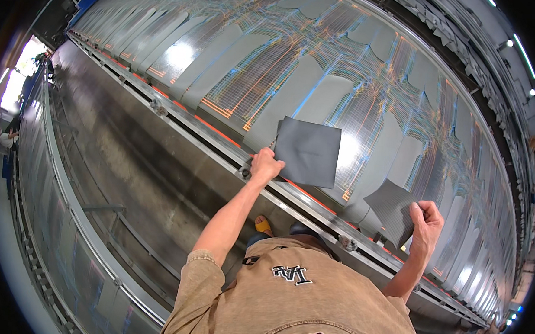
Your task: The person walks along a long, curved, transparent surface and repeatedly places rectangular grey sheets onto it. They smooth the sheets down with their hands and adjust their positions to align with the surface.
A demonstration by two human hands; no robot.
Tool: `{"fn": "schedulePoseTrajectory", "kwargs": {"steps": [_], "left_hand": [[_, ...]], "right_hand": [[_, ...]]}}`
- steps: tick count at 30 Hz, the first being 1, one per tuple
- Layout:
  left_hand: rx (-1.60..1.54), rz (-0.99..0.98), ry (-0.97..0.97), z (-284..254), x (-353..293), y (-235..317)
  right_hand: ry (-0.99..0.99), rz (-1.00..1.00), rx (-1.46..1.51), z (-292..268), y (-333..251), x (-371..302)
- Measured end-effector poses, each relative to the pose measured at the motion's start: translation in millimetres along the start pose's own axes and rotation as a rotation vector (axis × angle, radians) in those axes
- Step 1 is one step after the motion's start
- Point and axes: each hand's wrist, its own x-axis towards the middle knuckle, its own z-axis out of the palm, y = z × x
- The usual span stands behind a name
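Observation:
My left hand [266, 165] is closed, thumb and fingers pinching the left edge of a dark grey, roughly square sheet [307, 152]. The sheet has a smooth face with a slight crease near its middle, and it hangs over the near side of the long table. To the right, my right hand [427, 222] pinches the edge of a smaller dark grey piece [392, 210] with a finely textured, grid-like surface. This piece is tilted and bent, apart from the square sheet. Its material cannot be told for sure.
Grey shaped panels [308, 90] lie in rows along the long table [367, 112], which is printed with orange and blue lines. A metal rail [214, 143] edges its near side. Another long table [66, 193] stands at the left beyond the aisle floor [113, 116]. A person [7, 137] is far left.

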Motion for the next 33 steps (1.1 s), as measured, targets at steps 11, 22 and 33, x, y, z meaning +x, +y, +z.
{"fn": "schedulePoseTrajectory", "kwargs": {"steps": [11,22,33], "left_hand": [[-0.310,0.252,-0.251,-37.0,0.9,45.0],[-0.979,0.184,-0.656,-124.7,56.9,105.7],[-1.610,-0.276,-0.963,-180.2,142.6,17.3]], "right_hand": [[-0.126,-0.040,0.299,103.9,-27.7,65.9],[-0.257,-0.143,0.497,194.1,-68.8,116.5],[-0.292,-0.203,0.062,397.9,-119.2,59.9]]}}
